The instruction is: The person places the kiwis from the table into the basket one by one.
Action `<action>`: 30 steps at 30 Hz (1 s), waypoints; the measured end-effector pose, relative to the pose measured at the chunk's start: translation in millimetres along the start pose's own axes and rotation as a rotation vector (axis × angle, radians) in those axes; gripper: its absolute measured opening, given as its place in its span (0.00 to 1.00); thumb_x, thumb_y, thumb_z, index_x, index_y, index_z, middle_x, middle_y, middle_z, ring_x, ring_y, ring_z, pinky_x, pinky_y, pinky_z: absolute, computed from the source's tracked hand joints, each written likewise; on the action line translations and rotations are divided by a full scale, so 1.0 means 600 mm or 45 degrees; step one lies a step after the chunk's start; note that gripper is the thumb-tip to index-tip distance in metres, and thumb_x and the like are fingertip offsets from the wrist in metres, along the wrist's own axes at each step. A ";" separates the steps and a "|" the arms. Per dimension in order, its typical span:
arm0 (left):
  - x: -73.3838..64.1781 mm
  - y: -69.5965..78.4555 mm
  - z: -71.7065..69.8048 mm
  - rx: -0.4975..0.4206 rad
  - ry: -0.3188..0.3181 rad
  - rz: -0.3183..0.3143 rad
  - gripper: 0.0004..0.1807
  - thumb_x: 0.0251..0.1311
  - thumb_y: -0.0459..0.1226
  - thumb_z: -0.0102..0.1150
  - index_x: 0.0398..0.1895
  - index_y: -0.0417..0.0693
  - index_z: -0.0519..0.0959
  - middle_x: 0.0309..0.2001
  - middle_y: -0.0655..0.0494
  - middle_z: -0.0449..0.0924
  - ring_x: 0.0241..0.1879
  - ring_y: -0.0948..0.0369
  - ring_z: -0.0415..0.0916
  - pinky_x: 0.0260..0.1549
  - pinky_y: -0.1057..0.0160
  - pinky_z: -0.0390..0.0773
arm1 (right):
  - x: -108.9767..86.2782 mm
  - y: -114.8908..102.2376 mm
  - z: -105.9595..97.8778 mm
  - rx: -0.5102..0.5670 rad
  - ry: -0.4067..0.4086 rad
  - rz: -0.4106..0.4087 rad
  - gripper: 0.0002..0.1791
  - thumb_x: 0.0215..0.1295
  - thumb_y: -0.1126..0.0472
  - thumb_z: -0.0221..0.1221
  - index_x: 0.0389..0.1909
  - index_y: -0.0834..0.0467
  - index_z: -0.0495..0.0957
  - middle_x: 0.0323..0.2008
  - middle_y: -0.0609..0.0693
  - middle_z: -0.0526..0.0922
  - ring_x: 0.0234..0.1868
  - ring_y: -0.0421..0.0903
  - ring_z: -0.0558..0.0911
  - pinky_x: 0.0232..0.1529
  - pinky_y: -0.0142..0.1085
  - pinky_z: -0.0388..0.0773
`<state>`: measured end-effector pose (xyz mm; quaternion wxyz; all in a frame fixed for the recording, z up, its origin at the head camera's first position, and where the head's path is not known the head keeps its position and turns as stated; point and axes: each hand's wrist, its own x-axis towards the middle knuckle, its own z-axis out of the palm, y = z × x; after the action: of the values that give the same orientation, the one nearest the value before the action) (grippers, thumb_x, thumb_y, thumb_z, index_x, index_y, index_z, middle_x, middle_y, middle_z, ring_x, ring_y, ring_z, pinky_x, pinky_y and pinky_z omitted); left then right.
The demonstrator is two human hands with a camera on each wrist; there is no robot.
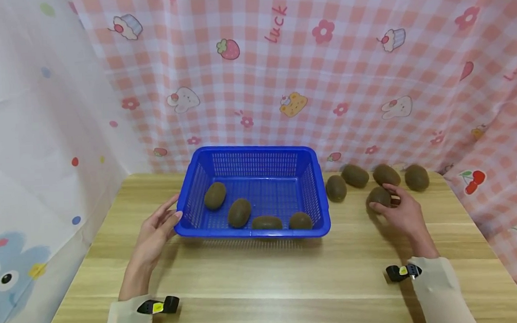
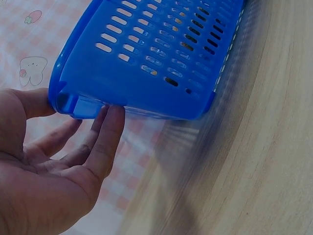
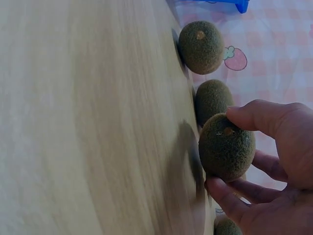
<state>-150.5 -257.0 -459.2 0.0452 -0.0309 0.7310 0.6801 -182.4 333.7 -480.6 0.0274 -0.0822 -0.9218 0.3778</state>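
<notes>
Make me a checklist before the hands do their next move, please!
1. Right hand has a kiwi: ok, thumb and fingers pinch it.
2. Left hand holds the blue basket: ok, at its left end.
3. Room in the basket: ok, bare floor shows behind the four kiwis inside.
4. Held kiwi above the basket: not ok, it is off to the right.
5. Every kiwi in the basket: not ok, four others sit to its right.
6. Squeeze gentle enough: cannot tell.

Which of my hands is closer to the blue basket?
Left. Your left hand holds the left end of the blue basket; your right hand is apart from it, beyond its right end, holding a kiwi.
</notes>
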 end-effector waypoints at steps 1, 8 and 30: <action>0.001 0.000 0.000 0.000 -0.002 0.001 0.32 0.75 0.45 0.57 0.79 0.53 0.63 0.51 0.64 0.80 0.49 0.69 0.82 0.49 0.69 0.84 | -0.001 -0.001 0.000 0.001 -0.001 0.001 0.43 0.68 0.44 0.66 0.77 0.60 0.62 0.71 0.69 0.68 0.66 0.70 0.74 0.53 0.49 0.80; 0.002 0.001 0.000 -0.011 -0.002 -0.002 0.32 0.75 0.44 0.56 0.79 0.53 0.63 0.51 0.64 0.80 0.48 0.69 0.82 0.48 0.70 0.84 | -0.007 -0.012 -0.002 0.027 0.021 -0.026 0.43 0.68 0.43 0.66 0.77 0.58 0.63 0.71 0.69 0.68 0.65 0.70 0.75 0.56 0.55 0.79; 0.002 0.002 -0.001 -0.057 -0.002 -0.029 0.33 0.74 0.44 0.58 0.79 0.54 0.63 0.53 0.65 0.79 0.51 0.70 0.81 0.50 0.71 0.83 | -0.020 -0.088 -0.013 0.105 0.035 -0.135 0.43 0.66 0.43 0.68 0.76 0.55 0.65 0.69 0.65 0.73 0.65 0.63 0.76 0.58 0.42 0.79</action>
<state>-152.1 -257.7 -458.3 0.0526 -0.0397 0.7152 0.6958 -176.7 299.9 -437.9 0.0632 -0.0371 -0.9081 0.4124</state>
